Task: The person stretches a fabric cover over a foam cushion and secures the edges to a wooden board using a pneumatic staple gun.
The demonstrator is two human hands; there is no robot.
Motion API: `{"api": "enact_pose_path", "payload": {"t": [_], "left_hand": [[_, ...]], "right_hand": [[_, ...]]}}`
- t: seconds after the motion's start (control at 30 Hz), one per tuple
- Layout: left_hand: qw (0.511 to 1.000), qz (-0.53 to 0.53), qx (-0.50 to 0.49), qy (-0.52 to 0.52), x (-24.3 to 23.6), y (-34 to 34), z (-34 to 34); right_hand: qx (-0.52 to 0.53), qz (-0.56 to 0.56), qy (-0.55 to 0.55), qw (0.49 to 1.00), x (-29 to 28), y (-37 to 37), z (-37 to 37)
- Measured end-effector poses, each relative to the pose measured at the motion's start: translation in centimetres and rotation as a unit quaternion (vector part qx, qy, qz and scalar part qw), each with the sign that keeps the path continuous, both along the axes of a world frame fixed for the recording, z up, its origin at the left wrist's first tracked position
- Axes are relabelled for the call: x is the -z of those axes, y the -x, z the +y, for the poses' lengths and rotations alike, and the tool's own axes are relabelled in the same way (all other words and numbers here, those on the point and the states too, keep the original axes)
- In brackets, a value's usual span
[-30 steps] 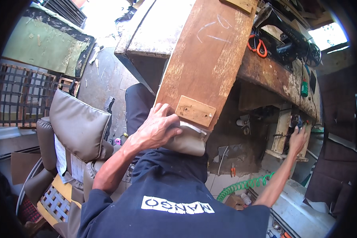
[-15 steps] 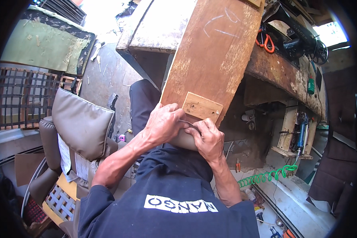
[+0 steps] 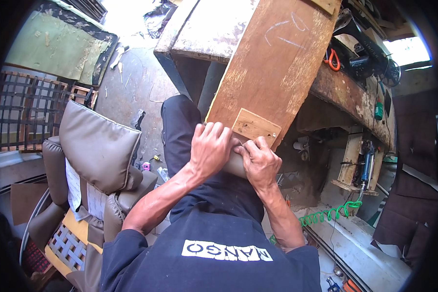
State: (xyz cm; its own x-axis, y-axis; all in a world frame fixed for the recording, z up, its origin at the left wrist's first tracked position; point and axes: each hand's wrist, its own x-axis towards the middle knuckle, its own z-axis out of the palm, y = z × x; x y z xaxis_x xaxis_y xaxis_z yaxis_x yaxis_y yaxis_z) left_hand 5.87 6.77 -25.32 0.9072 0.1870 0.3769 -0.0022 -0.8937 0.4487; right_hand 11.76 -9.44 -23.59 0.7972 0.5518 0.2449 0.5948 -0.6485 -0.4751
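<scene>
A long wooden board [image 3: 272,63] slants over my lap, with a small pale wood block [image 3: 256,125] fixed near its close end. Grey-brown upholstery material [image 3: 234,165] wraps that end. My left hand [image 3: 210,148] is closed over the board's near-left corner, fingers bent on the material's edge; its thumb is mostly hidden. Beside it, my right hand [image 3: 261,163] pinches the material's edge between thumb and fingers, just below the block. The two hands almost touch at the thumbs.
A padded grey-brown chair [image 3: 100,146] stands at left. Beyond the board is a worn workbench [image 3: 345,92] with a black sewing machine [image 3: 370,53] and orange-handled scissors [image 3: 333,59]. A green coiled hose [image 3: 333,212] hangs at right. Small tools lie on the floor [image 3: 136,92].
The view has shifted slightly, moving the board rightward in it. My left hand has turned and set its fingers over the board's corner. My right hand still pinches the material.
</scene>
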Motion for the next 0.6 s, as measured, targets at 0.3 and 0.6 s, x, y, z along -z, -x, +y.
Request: {"api": "enact_pose_path", "payload": {"t": [0.3,0.6], "left_hand": [[0.948,-0.036,0.210,-0.237,3.1,7.6,-2.6],[0.952,-0.056,0.233,-0.188,1.7,4.5,-2.8]], "right_hand": [[-0.009,-0.009,-0.005,1.000,-0.5,-0.5,0.1],[-0.065,0.002,0.025,0.998,-0.1,-2.1,-0.6]]}}
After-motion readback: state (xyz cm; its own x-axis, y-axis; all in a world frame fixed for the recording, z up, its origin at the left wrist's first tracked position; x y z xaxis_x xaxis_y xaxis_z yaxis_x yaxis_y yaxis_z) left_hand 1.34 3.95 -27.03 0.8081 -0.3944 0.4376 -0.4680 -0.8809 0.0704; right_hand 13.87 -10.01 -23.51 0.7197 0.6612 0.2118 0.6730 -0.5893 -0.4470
